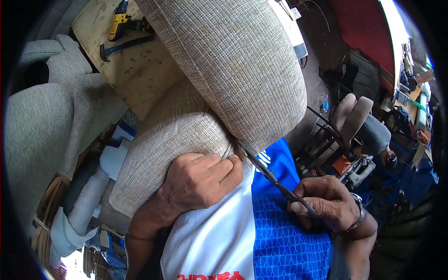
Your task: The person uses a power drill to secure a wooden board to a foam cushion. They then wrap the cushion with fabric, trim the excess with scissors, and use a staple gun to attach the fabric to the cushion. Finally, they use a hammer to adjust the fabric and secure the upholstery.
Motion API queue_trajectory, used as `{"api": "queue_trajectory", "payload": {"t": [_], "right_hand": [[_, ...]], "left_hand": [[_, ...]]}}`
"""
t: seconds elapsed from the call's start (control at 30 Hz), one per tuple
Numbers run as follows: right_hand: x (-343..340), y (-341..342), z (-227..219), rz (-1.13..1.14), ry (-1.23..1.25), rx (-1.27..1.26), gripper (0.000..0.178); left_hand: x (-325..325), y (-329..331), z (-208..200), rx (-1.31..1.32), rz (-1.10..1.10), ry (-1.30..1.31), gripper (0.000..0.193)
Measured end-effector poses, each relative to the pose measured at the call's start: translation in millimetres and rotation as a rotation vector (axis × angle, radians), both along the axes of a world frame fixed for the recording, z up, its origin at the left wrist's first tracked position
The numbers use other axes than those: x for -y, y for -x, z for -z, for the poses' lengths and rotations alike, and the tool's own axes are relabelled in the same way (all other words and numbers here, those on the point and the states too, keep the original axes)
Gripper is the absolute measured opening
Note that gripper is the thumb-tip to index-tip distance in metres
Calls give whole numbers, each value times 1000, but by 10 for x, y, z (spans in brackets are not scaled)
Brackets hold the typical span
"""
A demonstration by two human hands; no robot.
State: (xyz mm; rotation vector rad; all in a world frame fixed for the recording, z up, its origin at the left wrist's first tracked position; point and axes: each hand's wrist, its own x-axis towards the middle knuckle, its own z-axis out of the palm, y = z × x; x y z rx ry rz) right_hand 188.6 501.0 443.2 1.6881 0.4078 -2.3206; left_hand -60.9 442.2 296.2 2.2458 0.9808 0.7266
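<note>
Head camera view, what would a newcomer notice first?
Probably the big woven cushion at top centre, overlapping the lower cushion where the left hand is curled. Next, the dark scissors in the right hand, slanting toward where both meet. Then the yellow drill on the board, upper left.

The person wears a glossy, two-coloured shirt [205, 238], split by a straight vertical border down the front: plain white on the person's left, strong blue on the right. Across most of the blue half [291, 238] runs a web of thin, paler blue lines, closing into irregular scale-like cells; higher up, the blue turns smooth and carries a white emblem [264, 157] of curved stripes, partly covered. Bold red lettering [210, 276] crosses the white cloth low down, cut off by the lower edge. Both the left hand [203, 179] and right hand [326, 200] are ungloved, the forearms bare. A silvery wristwatch [358, 212] with a metal band circles the right wrist.
</note>
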Motion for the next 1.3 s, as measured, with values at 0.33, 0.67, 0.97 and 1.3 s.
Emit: {"api": "queue_trajectory", "payload": {"t": [0.33,0.67,0.97,1.3], "right_hand": [[-256,112,130,-64,56,-24,36],[189,-90,201,91,-25,-32,31],[538,-218,208,96,-186,-12,27],[450,-99,314,272,-128,-113,27]], "left_hand": [[-59,-27,-14,20,11,119,9],[-21,-27,39,73,-49,59,10],[57,7,50,130,-76,66,11],[29,-20,66,117,-30,64,18]]}}
